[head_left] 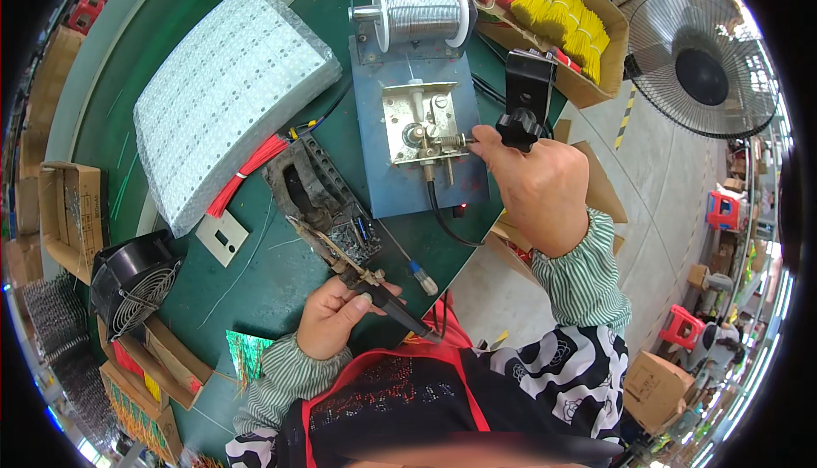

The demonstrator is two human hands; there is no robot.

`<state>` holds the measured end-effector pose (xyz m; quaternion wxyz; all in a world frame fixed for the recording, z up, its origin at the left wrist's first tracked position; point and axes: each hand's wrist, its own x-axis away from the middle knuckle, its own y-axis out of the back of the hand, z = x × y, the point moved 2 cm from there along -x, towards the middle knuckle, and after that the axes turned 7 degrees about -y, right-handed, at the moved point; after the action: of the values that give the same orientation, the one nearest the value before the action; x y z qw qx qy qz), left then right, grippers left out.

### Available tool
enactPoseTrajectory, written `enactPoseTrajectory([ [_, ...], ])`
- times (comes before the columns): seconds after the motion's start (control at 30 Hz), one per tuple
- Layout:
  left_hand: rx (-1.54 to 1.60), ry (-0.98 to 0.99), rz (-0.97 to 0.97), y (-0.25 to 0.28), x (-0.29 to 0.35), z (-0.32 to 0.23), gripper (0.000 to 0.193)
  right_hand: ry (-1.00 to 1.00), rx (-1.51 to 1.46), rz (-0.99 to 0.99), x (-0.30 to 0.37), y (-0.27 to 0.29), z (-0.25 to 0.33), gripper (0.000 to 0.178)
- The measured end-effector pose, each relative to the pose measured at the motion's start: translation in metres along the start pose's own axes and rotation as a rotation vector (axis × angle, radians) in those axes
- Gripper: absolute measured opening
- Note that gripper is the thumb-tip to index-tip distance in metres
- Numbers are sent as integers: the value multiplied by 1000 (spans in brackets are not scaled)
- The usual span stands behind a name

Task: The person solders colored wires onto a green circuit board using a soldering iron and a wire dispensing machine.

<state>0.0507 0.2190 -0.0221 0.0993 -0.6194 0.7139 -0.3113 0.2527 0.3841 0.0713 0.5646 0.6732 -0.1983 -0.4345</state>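
Note:
My left hand (334, 316) is closed round a soldering iron (403, 313) with a black handle and metal fittings at its front. The iron points up and left, its front end beside a dark iron stand (299, 180) with dross in its tray. My right hand (538, 180) is closed at the right side of a solder wire feeder (419, 119). Its thumb and forefinger pinch the end of the feeder's small sprung rod; the other fingers are curled. Above the feeder sits a reel of solder wire (422, 15). A black cable (436, 204) comes out of the feeder's lower side.
On the green bench (225, 298) lie a bubble-wrapped stack (230, 94), red wires (247, 174), a screwdriver (421, 276) and a pale plate (223, 238). A small black fan (132, 281) stands left. A carton of wire bundles (587, 77) and a large fan (699, 77) are at right.

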Motion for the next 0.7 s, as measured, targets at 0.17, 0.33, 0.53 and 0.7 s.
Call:
enactPoseTrajectory([
  [0.17,-1,10,-4,0,0,-1,30,-4,13,3,0,-1,0,24],
  [0.33,-12,15,-7,-1,0,0,30,-5,28,11,1,-1,-1,26],
  [0.53,4,3,-6,0,-1,0,29,-5,16,-4,-1,-2,-1,26],
  [0.7,6,3,-8,-1,-1,0,30,-9,3,-6,1,-3,-1,25],
])
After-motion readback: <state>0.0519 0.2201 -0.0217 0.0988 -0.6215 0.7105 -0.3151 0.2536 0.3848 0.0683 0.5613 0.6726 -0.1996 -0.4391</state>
